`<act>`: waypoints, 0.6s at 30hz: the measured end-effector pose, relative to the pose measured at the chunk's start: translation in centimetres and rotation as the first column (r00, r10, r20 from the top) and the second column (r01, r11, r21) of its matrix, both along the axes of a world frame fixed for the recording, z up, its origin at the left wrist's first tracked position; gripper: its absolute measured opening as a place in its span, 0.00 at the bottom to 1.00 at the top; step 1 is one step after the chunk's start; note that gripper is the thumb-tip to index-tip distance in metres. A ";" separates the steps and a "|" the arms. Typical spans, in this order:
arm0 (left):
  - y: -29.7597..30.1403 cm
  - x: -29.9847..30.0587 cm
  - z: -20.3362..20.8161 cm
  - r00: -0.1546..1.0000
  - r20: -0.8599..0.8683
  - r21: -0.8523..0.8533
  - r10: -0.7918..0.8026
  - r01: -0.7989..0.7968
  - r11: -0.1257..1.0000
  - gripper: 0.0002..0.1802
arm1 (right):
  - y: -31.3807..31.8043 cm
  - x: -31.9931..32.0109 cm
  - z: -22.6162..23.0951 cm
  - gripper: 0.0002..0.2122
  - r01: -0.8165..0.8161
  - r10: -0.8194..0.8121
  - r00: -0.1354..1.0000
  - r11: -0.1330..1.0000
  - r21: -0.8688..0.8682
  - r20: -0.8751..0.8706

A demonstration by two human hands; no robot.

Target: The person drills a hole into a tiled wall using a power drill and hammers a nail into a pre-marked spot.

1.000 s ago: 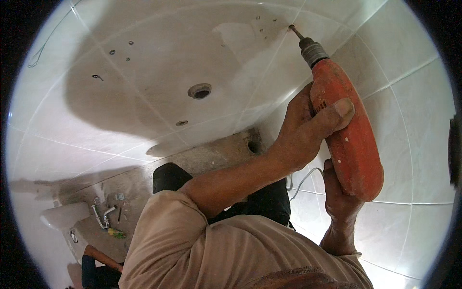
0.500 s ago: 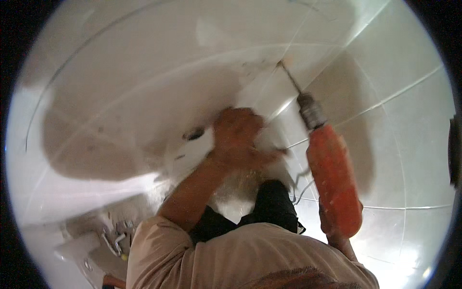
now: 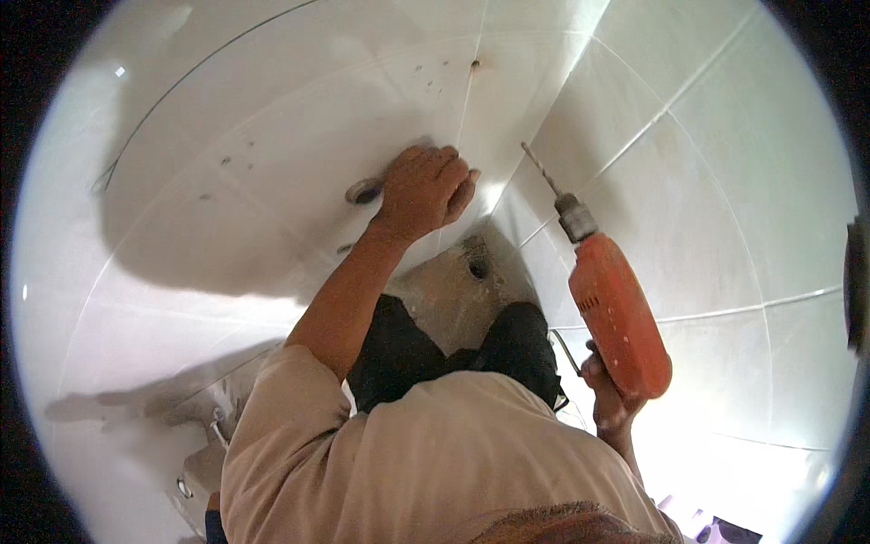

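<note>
My right hand grips a red power drill by its handle; the drill's body hides some of the fingers. Its long drill bit points up and away from me, with the tip apart from the small drilled hole in the white tiled wall. My left hand is closed, fingers curled, at the wall beside a round pipe opening. Whatever those fingers hold, if anything, is hidden.
Between my knees lies a rough grey slab with a round hole. A second tiled wall rises close on the right. At lower left stands a dusty pale surface with metal fittings. A thin dark line curves across the wall.
The drill bit's tip has come away from the small hole in the wall. My left hand, blurred with its thumb outstretched before, now has its fingers curled at the wall.
</note>
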State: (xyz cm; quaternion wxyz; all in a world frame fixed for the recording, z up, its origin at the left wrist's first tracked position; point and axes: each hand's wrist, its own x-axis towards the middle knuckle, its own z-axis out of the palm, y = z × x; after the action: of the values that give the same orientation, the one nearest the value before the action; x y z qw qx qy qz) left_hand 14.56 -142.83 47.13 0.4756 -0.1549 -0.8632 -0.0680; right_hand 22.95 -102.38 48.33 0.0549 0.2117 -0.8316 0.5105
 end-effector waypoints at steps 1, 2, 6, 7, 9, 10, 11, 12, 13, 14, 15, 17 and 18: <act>0.6 0.1 -0.1 1.000 0.006 0.173 -0.020 0.018 0.985 0.11 | -0.4 0.1 0.0 0.21 -0.017 0.019 1.000 0.996 -0.085 0.020; 1.1 0.5 -0.3 0.999 0.008 0.341 -0.037 0.032 0.940 0.11 | -1.3 0.1 0.3 0.21 -0.054 0.061 0.998 0.981 -0.188 0.033; 6.4 5.0 0.8 0.949 0.204 0.920 -0.242 -0.101 0.380 0.13 | -3.7 -0.8 1.0 0.21 -0.107 0.123 0.992 0.938 -0.328 0.027; 7.5 6.1 1.8 0.910 0.173 0.974 -0.377 -0.099 0.206 0.16 | -3.8 -0.7 1.4 0.21 -0.116 0.127 0.992 0.931 -0.346 0.009; 9.3 8.0 3.3 0.868 0.120 0.992 -0.482 -0.126 0.020 0.20 | -4.5 -0.3 2.1 0.21 -0.084 0.131 0.987 0.913 -0.399 0.091; 10.2 8.5 3.9 0.845 0.113 0.990 -0.523 -0.141 -0.015 0.22 | -5.0 -0.4 2.5 0.20 -0.086 0.154 0.979 0.909 -0.408 0.136; 10.9 9.0 4.2 0.822 0.102 0.986 -0.560 -0.156 -0.050 0.24 | -5.1 -0.5 2.3 0.20 -0.114 0.186 0.973 0.905 -0.410 0.140; 11.4 9.7 4.6 0.844 0.102 0.987 -0.527 -0.153 -0.053 0.24 | -5.3 -0.4 2.1 0.20 -0.103 0.176 0.974 0.906 -0.410 0.142; 11.6 10.5 5.0 0.813 0.113 0.984 -0.571 -0.171 -0.049 0.27 | -5.5 -0.2 2.1 0.19 -0.094 0.166 0.976 0.906 -0.412 0.143; 11.8 11.3 5.2 0.781 0.123 0.981 -0.612 -0.189 -0.044 0.30 | -5.5 0.1 2.1 0.19 -0.131 0.206 0.969 0.899 -0.418 0.139; 11.8 12.1 5.2 0.809 0.124 0.982 -0.575 -0.184 -0.047 0.30 | -5.4 0.5 2.0 0.21 -0.111 0.205 0.957 0.912 -0.395 0.203; 12.1 13.2 5.1 0.757 0.060 0.971 -0.650 -0.196 -0.139 0.24 | -5.5 1.0 2.2 0.23 -0.124 0.231 0.937 0.922 -0.367 0.263; 13.3 12.3 6.1 0.797 0.064 0.977 -0.600 -0.172 -0.123 0.24 | -4.9 -0.7 2.7 0.23 -0.169 0.271 0.938 0.902 -0.397 0.215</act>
State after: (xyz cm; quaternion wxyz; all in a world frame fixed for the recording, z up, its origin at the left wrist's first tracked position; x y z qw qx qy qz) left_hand 26.89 -129.57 53.23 0.1607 0.1180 -0.5730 -0.7950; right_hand 22.22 -107.25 51.07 -0.0762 0.2205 -0.6896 0.6856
